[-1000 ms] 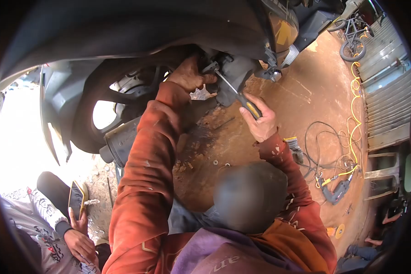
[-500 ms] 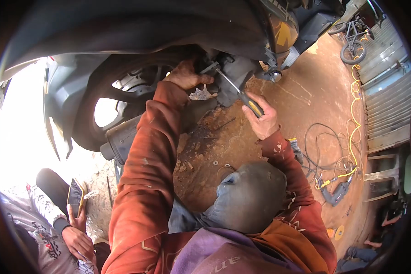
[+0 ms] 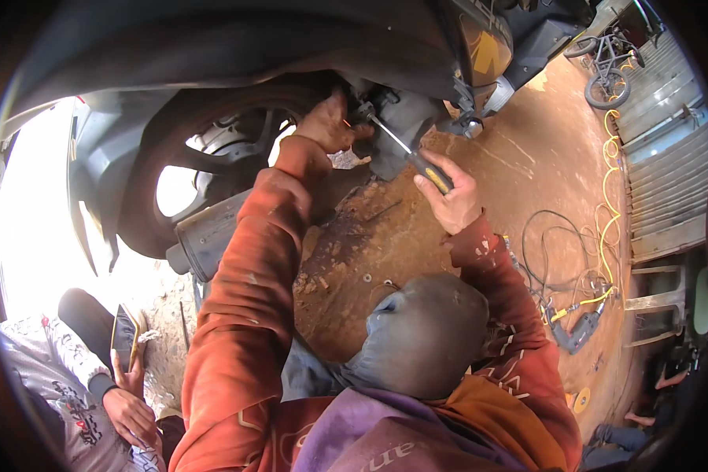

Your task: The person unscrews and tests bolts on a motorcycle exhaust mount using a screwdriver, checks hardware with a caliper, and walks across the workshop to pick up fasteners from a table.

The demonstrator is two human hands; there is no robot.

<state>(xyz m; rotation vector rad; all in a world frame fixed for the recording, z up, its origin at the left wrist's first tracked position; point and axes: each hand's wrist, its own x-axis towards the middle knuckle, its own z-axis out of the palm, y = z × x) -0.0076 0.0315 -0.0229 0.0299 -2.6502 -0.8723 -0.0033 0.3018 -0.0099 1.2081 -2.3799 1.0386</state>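
Note:
My right hand (image 3: 452, 193) is wrapped round the black and yellow handle of a screwdriver (image 3: 431, 171). Its shaft points up and left, and its tip meets a small metal fitting (image 3: 365, 111) under the dark bodywork of a motorbike. Close beside that fitting, at the edge of the wheel (image 3: 145, 185), my left hand (image 3: 326, 126) has its fingers bent in against the parts. What the left fingers pinch is hidden in shadow. A dark rounded casing (image 3: 401, 130) lies just right of the fitting, and the exhaust silencer (image 3: 212, 236) runs below my left forearm.
At the lower left a person sits holding a phone (image 3: 124, 337). A power drill (image 3: 578, 332) with cables and a coiled yellow hose (image 3: 610, 189) lies on the earth floor to the right. A small bicycle (image 3: 608, 71) stands at the upper right. Washers (image 3: 367, 278) lie near my knee.
My left hand has turned slightly, with its fingers higher beside the fitting. The right hand keeps its grip on the screwdriver, its tip still at the fitting. The view has shifted a little.

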